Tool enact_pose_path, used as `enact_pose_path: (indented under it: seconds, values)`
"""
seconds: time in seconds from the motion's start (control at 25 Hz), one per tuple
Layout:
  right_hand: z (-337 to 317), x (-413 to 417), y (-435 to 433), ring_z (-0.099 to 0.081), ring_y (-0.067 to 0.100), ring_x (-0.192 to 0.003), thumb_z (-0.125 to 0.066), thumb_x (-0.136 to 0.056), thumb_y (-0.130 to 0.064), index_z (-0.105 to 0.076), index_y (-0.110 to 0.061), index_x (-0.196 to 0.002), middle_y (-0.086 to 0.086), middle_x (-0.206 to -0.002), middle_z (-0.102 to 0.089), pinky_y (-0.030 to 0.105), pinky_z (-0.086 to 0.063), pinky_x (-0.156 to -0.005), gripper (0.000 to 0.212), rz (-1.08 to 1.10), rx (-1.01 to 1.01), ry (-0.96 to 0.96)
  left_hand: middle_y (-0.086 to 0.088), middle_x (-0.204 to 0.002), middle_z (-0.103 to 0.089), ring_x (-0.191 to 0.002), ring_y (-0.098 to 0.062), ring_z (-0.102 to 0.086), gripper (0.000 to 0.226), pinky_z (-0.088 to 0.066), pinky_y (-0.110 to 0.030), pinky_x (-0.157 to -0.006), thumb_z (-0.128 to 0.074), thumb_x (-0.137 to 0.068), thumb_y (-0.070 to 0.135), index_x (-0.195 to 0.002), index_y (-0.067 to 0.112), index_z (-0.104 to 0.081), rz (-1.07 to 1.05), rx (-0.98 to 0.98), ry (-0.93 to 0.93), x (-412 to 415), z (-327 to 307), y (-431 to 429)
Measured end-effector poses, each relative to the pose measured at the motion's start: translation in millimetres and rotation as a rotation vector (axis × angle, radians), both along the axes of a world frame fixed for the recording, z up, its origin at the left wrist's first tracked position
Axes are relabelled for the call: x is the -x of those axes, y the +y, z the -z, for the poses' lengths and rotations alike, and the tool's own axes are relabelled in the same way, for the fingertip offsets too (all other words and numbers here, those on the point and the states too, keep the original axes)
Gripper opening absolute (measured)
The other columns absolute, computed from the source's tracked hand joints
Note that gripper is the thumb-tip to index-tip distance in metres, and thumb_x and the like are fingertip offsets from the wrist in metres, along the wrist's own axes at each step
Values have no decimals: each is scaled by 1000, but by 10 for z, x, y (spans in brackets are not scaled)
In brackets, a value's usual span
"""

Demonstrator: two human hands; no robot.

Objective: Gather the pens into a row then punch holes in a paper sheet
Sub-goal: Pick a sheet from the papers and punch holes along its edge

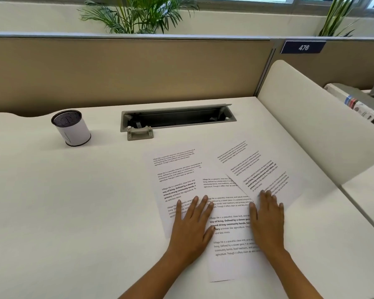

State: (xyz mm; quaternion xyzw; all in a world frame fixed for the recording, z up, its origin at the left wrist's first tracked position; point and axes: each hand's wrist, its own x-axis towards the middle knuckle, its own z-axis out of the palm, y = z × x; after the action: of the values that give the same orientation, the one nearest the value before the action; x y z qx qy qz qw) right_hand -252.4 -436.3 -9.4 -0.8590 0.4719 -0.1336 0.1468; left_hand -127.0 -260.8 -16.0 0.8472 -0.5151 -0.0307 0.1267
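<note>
Head view: three overlapping white printed paper sheets lie at lower centre, pressed under the flat, released left hand and right hand. One sheet should be slid free gently; pens are not seen.

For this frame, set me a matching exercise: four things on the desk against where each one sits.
Things:
1. mesh cup
2. hole punch
3. left hand
4. right hand

Places:
A. flat on the rightmost, tilted sheet
B. far left of the desk
C. at the front edge of the cable tray
D. flat on the leftmost sheet

Pairs: 1-B, 2-C, 3-D, 4-A
</note>
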Motion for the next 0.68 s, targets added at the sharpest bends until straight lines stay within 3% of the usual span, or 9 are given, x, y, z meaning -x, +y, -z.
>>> enact_pose_path:
  seconds: [0.16,0.28,0.36,0.52,0.68]
  values:
    - [24,54,435,-18,25,-147,-44,-98,-29,-28,-7,-148,13,-157,-23,37,-1,-122,56,-117,35,4,7,-157,-21,-146,-19,-18,58,-5,-53,-112,-26,-95,49,-149,26,-27,-11,-18,-3,-5,14,-2]
    - [28,82,722,-16,21,-147,-40,-99,-34,-29,-12,-148,8,-158,-23,32,4,-121,55,-184,22,1,7,-158,-18,-147,-18,-14,59,-4,-53,-113,-25,-96,50,-150,27,-23,-9,-28,-10,-4,51,2]
    - [-20,59,785,-24,23,-144,-44,-98,-33,-38,-13,-143,8,-153,-32,33,-1,-121,50,-180,-28,-84,9,-159,-12,-148,-16,-7,59,-2,-52,-114,-21,-96,51,-151,28,-17,-13,-31,-9,-11,69,0]
    - [-196,-119,319,-41,31,-127,-55,-93,-21,-50,-6,-129,15,-135,-49,44,-31,-112,38,-57,16,-286,13,-159,3,-148,-11,4,61,4,-48,-117,-14,-97,52,-152,29,0,-28,1,-3,0,97,21]
    - [-324,-318,-420,-37,40,-125,-58,-92,-25,-46,4,-131,25,-134,-45,47,-28,-109,50,140,-24,-152,2,-158,-21,-147,-19,-14,61,-6,-52,-117,-24,-96,48,-150,18,-25,-196,57,-14,26,-4,52]
